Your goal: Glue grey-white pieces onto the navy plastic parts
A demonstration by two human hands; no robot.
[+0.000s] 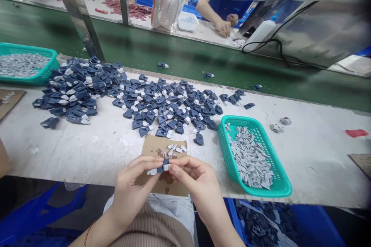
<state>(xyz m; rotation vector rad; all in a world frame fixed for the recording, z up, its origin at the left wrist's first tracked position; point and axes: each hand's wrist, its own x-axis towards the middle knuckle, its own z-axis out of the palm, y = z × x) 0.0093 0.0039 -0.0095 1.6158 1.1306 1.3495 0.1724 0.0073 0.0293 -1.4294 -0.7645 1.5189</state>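
Note:
Over a cardboard piece [177,190] at the table's near edge, both hands meet on one small navy plastic part [165,161] with light grey-white pieces on it. My left hand [129,185] pinches the part between thumb and fingers. From the other side, my right hand [201,177] closes thumb and fingertips on its right end, at a small white piece [166,167]. The fingertips hide how these pieces join. Several loose white pieces [179,149] lie on the cardboard just beyond my fingers.
A navy part pile [171,104] spreads beyond the cardboard, heaped higher at left. A green basket [282,185] of white pieces stands at right, another green basket [43,79] at far left. Beyond runs a green belt [185,56] carrying a few parts; two co-workers sit across it.

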